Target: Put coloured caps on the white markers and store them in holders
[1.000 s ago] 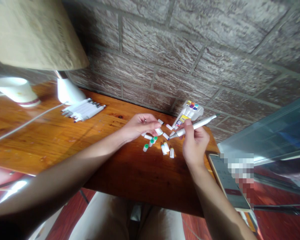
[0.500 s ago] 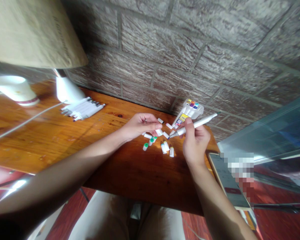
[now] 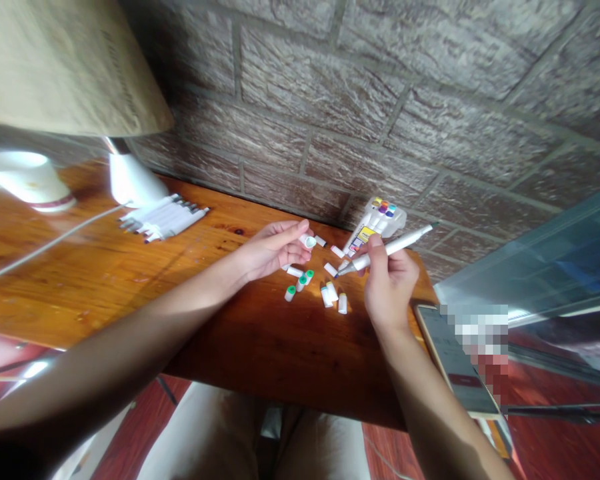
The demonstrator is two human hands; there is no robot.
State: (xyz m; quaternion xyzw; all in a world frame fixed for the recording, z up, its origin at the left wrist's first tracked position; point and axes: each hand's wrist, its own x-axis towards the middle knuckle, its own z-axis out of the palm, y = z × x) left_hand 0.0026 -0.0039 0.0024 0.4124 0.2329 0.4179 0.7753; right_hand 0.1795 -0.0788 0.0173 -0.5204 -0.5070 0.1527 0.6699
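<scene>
Pinched in my left hand [image 3: 279, 250] is a white marker cap [image 3: 308, 242], its hollow end turned towards me. My right hand [image 3: 391, 280] is closed round a white marker [image 3: 387, 250]; a dark tip points down-left and the other end up-right. Between and below the hands, several loose caps lie on the table, among them green-topped caps [image 3: 301, 284] and yellow- and blue-banded caps [image 3: 327, 296]. Just behind my right hand stands a clear marker case [image 3: 397, 220] with a few coloured marker ends showing.
Uncapped markers [image 3: 163, 219] lie in a pile at the left, beside the lamp base [image 3: 134, 179]. A paper cup [image 3: 35, 183] and a cable [image 3: 55, 243] are farther left. The brick wall [image 3: 280, 133] borders the wooden table [image 3: 260, 340]. A tablet-like device [image 3: 453, 360] sits at the right edge.
My left hand has turned and lifted slightly, so the cap's hollow end now faces me. My right hand with the marker stays nearly where it was.
</scene>
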